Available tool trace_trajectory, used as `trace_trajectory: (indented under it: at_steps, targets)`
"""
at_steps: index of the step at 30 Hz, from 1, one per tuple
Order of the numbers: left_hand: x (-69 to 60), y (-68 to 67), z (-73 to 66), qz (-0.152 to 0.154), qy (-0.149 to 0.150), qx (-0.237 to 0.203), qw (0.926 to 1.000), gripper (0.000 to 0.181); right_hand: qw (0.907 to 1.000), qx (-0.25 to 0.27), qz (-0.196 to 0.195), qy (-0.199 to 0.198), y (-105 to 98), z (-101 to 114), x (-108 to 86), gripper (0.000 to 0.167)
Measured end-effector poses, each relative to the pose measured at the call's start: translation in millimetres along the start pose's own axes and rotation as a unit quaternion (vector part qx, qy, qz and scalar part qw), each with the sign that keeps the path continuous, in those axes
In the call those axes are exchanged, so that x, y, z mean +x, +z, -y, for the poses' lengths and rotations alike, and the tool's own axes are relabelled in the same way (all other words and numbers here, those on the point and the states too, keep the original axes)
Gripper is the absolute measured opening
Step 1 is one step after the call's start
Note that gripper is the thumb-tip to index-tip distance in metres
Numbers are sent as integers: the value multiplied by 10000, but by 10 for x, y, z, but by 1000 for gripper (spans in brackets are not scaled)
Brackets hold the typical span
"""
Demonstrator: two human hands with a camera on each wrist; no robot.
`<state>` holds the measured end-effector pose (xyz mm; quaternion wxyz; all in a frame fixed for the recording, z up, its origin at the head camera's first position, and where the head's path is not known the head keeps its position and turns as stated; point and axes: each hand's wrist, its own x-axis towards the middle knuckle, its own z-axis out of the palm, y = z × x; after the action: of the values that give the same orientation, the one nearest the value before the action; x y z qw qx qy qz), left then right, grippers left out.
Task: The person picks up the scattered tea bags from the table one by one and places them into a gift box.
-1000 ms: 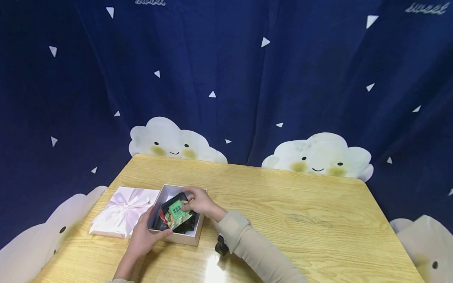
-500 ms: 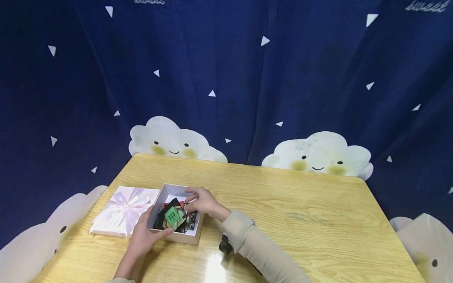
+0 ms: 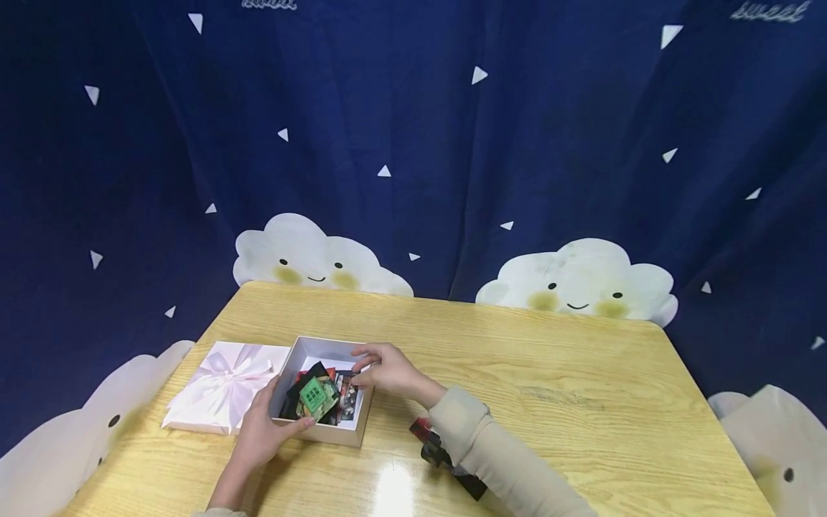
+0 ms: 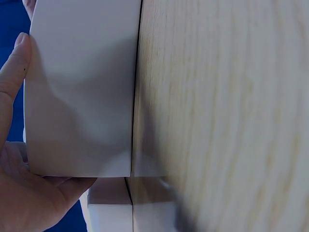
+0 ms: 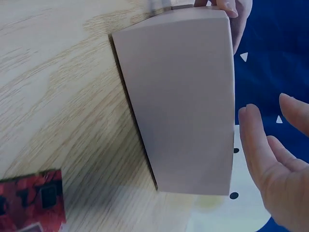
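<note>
A pale pink open box (image 3: 342, 434) sits on the wooden table. Inside lies a loose heap of flat pieces: a green square card (image 3: 314, 393) with a dark grid on top, black and red pieces beneath, and picture cards (image 3: 349, 403) at the right. My left hand (image 3: 261, 434) grips the box's front left corner, thumb on the front rim and fingers along the left side. My right hand (image 3: 394, 370) hovers at the right rim, fingers loosely bent; in the right wrist view its fingers (image 5: 258, 145) are spread apart beside the box, holding nothing.
Left of the box is a white lid (image 3: 220, 391) with a pale ribbon bow. Under my right forearm lie red and black flat pieces (image 3: 421, 429) and a dark object (image 3: 434, 452). A dark blue curtain (image 3: 413, 143) hangs behind the table.
My right hand has let go of the heap and drawn back rightward to the box's rim. The heap has settled leftward, uncovering picture cards. The left hand keeps its place.
</note>
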<state>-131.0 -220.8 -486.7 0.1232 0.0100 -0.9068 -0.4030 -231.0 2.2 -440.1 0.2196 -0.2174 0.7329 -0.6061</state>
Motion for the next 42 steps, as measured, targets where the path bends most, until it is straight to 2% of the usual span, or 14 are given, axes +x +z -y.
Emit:
trace_trajectory:
  at_steps: [11,20,24,27,31,42]
  targets:
    - [9,2,13,92,-92,-18,9999,98,9996,288,25,35,-207,1,-187,45]
    - [1,-3,9,109,-104,-13,9999,98,9999,93,58,3,-410,-4,-325,47]
    - [0,-13,-1,110,-122,34,9999,98,10000,28,64,-11,-478,108,-440,45]
    - [0,-19,-13,134,-122,49,9998,98,10000,-17,26,-71,-537,63,-466,45]
    - [2,-17,-15,135,-105,61,9998,98,10000,-77,-31,-46,-617,-112,-439,47]
    - [5,-13,-9,141,-95,68,9998,98,9988,-465,-154,46,-777,-163,-593,47]
